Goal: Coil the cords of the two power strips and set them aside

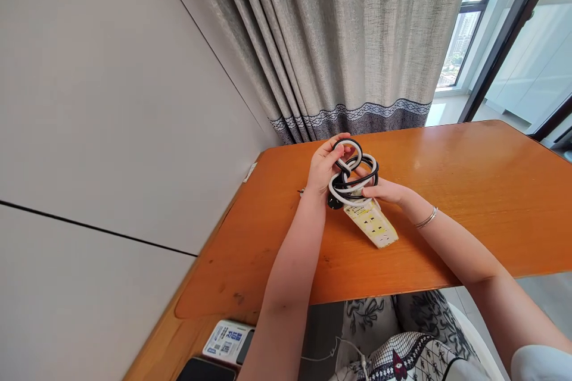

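A white power strip [373, 223] with yellowed faces hangs or rests at a slant over the wooden table, its sockets facing up. Black and white cords [357, 181] lie looped together in a bundle above its far end. My left hand [328, 161] is closed around the upper loop, thumb pressed on the cord. From the other side, my right hand [382, 189] grips the lower coils near the strip, and some of its fingers are hidden behind them. A black plug [334, 201] shows at the left of the bundle. A small dark-tipped piece [301, 191] sits beside my left wrist.
The orange-brown table [473, 208] spreads around my hands, bordered by a pale wall [111, 101] at left and a grey curtain [357, 41] behind. Below its near left edge are a white box [227, 339] and a dark flat object [205, 370].
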`<state>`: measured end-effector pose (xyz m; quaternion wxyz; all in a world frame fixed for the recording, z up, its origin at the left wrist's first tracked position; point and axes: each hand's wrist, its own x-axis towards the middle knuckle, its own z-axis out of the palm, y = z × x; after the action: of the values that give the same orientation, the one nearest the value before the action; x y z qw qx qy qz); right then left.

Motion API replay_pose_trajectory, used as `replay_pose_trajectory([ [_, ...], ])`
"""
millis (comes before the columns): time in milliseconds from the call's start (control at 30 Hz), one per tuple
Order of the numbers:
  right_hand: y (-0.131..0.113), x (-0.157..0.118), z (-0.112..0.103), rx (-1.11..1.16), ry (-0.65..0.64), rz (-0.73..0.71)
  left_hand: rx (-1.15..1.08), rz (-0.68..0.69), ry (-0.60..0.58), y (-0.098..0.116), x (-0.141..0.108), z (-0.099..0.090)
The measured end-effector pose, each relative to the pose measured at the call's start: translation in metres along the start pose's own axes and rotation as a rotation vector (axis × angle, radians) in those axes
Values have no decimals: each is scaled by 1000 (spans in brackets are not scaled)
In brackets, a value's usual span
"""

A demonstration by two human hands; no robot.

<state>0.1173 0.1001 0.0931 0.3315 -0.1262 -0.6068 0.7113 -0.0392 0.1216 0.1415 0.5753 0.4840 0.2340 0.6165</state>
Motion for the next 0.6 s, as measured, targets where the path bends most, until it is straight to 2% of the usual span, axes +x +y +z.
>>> replay_pose_trajectory([
  [100, 6, 4, 6, 49, 21, 8, 135, 15, 0, 1, 2, -9],
  [200, 10, 12, 18, 65, 119, -36, 208, 29, 0, 2, 4, -20],
  [333, 16, 21, 30, 127, 316, -93, 167, -120, -79, -7, 10, -36],
  [500, 21, 27, 18, 223, 584, 12, 214, -295, -2, -25, 21, -61],
  [600, 25, 37, 3, 356, 756, 106, 343, -352, -28, -27, 21, -76],
])
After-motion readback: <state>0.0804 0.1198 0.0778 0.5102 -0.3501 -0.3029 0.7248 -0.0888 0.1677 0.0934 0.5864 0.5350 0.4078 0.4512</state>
